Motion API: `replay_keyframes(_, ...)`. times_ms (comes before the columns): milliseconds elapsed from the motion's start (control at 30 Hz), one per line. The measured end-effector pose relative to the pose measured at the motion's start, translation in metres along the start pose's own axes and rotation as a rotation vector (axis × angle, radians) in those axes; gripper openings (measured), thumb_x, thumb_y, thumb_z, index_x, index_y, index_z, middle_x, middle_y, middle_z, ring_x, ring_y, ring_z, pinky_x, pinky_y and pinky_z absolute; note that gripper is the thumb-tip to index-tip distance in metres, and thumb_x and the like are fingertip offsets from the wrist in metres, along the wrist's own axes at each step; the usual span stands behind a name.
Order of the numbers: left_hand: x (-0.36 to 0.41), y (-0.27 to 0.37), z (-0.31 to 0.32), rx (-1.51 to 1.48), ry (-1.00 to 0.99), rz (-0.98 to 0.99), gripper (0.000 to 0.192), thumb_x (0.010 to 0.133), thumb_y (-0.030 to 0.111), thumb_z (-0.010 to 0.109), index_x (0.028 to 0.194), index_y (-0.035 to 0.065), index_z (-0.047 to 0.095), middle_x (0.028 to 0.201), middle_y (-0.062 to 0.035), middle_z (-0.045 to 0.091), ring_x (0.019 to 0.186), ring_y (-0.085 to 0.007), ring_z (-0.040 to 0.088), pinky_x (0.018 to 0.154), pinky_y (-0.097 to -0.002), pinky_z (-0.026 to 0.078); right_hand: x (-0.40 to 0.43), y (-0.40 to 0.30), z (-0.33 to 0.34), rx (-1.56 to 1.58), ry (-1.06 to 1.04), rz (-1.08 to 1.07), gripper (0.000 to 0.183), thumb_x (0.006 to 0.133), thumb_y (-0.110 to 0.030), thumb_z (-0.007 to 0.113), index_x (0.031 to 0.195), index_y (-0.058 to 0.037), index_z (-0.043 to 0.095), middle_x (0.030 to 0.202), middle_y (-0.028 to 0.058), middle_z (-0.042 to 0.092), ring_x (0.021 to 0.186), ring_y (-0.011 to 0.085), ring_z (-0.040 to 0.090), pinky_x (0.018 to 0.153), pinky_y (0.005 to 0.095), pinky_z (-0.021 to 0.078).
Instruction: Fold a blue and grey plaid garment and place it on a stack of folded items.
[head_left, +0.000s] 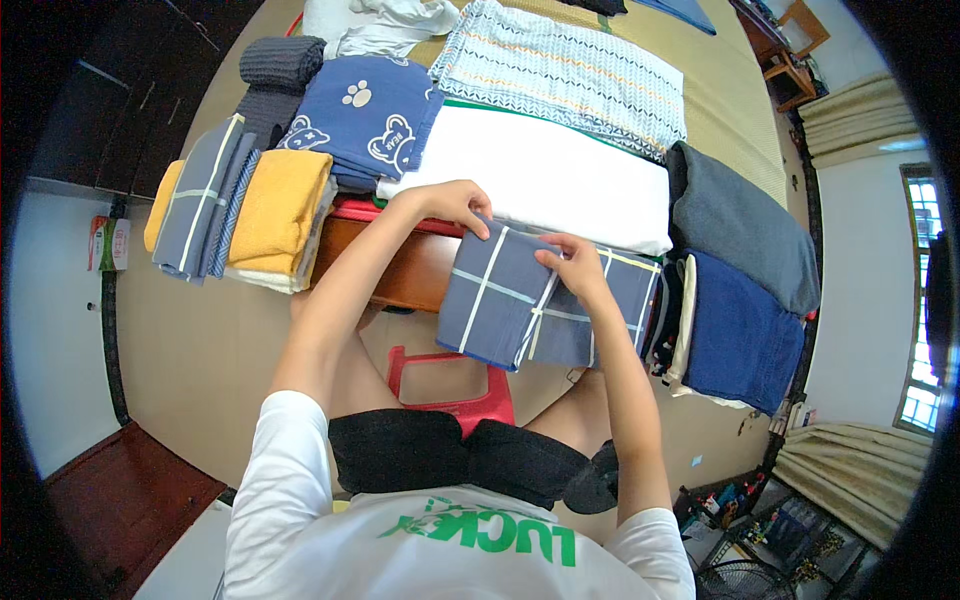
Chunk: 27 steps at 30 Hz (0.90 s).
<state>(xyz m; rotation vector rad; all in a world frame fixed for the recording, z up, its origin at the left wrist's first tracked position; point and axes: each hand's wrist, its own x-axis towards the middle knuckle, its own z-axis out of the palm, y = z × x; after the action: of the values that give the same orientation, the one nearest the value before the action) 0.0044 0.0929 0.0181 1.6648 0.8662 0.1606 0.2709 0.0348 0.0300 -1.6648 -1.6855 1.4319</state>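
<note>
A grey-blue checked cloth (487, 289) with white and pale lines is folded in part and hangs over the bed's front edge. My left hand (461, 206) pinches its upper left corner between thumb and fingers. At the upper middle of the cloth, my right hand (571, 262) grips a fold near the top edge. Behind both hands lies a folded white cloth (547, 172). A blue cloth with bear and paw prints (367, 112) is left of it, and a patterned white cloth (562, 71) lies farther back.
Folded yellow (279, 210) and grey checked (196, 202) cloths stand at the left edge. On the right are a dark grey cloth (742, 217) and a navy cloth (739, 330). A red plastic stool (457, 405) stands between my legs. The wooden bed frame (405, 274) shows at the front.
</note>
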Motion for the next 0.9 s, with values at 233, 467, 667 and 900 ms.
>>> replay_keyframes(233,-0.01,-0.019,0.031,-0.454,0.248,-0.083,0.029,0.093,0.03,0.052,0.076,0.006,0.055,0.066,0.007,0.042,0.062,-0.0046,0.038,0.054,-0.0226,0.034,0.007,0.018,0.022,0.256,0.198,0.04,0.026,0.08,-0.017,0.069,0.097,0.0015,0.063,0.071,0.0021,0.059,0.06,0.0067,0.05,0.053,0.0216,0.0399)
replay_keyframes(467,-0.014,-0.026,0.045,-0.348,0.492,0.032,0.025,0.085,0.027,0.064,0.079,0.0041,0.056,0.081,-0.0006,0.057,0.077,-0.0094,0.05,0.071,-0.0254,0.043,-0.003,0.016,0.016,0.046,-0.054,0.104,0.032,0.078,-0.027,0.07,0.089,0.0002,0.057,0.066,0.0021,0.058,0.058,0.0094,0.052,0.053,0.0262,0.0405)
replay_keyframes(667,-0.019,-0.018,0.055,-0.31,0.623,0.016,0.02,0.081,0.014,0.066,0.092,0.005,0.051,0.102,-0.0072,0.06,0.098,-0.0143,0.053,0.089,-0.0308,0.041,-0.006,0.027,0.035,-0.14,0.14,-0.036,0.036,0.077,-0.02,0.069,0.102,0.0,0.054,0.071,0.0095,0.061,0.061,0.02,0.058,0.059,0.0327,0.0458)
replay_keyframes(900,-0.017,-0.012,0.069,-0.164,0.704,-0.076,0.024,0.086,0.022,0.061,0.099,0.0023,0.057,0.1,-0.0075,0.061,0.1,-0.0171,0.054,0.089,-0.0309,0.041,-0.07,0.029,0.036,0.041,0.144,0.056,0.057,0.078,-0.027,0.071,0.12,0.0005,0.044,0.076,0.0122,0.066,0.065,0.0188,0.062,0.061,0.0309,0.0481)
